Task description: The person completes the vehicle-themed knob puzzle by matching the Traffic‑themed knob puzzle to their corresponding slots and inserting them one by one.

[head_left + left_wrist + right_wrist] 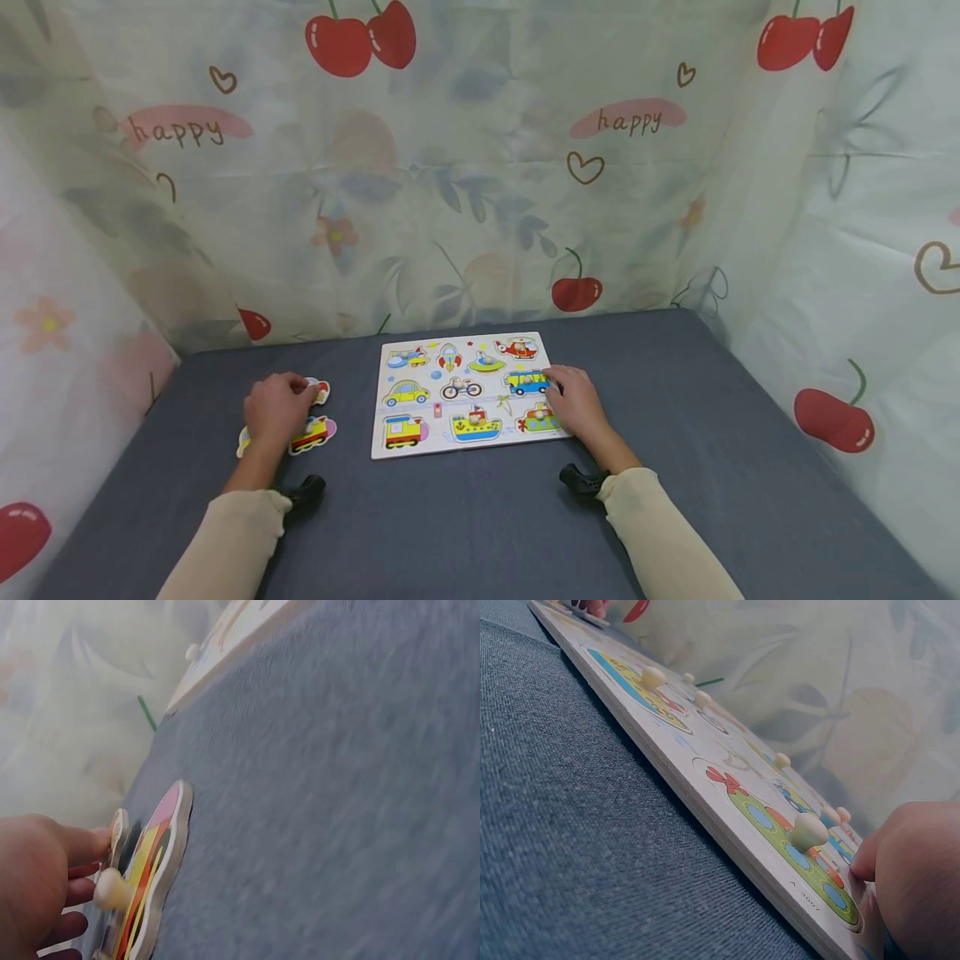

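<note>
My left hand [275,410] pinches a small red-and-white wooden puzzle piece [322,392] between thumb and fingers; its picture is mostly hidden. Close beside that hand lies a train puzzle piece [312,434] with a wooden knob [112,890]. A yellow piece [243,442] peeks out on the hand's other side, partly covered by it. My right hand [576,402] rests at the right edge of the white puzzle board [442,450], its fingertips by the bus [527,382]. Just below them is the green submarine [795,851] with its round knob.
The board shows several vehicles, among them a ship [476,426], a bicycle [461,388] and a helicopter [517,348]. A dark grey cloth [465,533] covers the table. Printed curtains [465,167] stand behind and on both sides. Each wrist wears a black device [303,493].
</note>
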The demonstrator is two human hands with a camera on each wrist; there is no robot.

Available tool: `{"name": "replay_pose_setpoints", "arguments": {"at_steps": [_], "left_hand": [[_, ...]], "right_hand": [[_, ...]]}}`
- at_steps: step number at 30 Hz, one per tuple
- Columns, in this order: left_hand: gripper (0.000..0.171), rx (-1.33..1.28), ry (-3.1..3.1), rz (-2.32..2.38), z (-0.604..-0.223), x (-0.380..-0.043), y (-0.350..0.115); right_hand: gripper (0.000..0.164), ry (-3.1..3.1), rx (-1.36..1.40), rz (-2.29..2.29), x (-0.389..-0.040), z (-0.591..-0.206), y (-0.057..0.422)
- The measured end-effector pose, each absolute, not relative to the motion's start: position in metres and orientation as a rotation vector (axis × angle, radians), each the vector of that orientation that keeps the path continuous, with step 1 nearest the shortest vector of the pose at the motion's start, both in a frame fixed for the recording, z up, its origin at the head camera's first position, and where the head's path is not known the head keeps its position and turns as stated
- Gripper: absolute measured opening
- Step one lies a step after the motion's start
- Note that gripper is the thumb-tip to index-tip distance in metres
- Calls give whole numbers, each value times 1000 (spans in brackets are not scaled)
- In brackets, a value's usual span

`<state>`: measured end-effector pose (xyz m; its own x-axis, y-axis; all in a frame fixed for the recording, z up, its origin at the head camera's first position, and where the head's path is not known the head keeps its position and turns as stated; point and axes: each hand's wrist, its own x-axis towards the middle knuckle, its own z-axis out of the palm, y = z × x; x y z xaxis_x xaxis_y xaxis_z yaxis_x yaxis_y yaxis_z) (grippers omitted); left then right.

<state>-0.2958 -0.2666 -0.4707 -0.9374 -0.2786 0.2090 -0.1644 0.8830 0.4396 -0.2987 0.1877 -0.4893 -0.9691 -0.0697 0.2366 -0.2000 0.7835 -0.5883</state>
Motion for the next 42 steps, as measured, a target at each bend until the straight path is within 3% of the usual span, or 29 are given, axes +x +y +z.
{"name": "replay_pose_setpoints", "arguments": {"at_steps": [42], "left_hand": [[28, 156, -2454, -874, -468, -297, -197]], "right_hand": [[37, -2793, 209, 949, -299, -489, 188]]}}
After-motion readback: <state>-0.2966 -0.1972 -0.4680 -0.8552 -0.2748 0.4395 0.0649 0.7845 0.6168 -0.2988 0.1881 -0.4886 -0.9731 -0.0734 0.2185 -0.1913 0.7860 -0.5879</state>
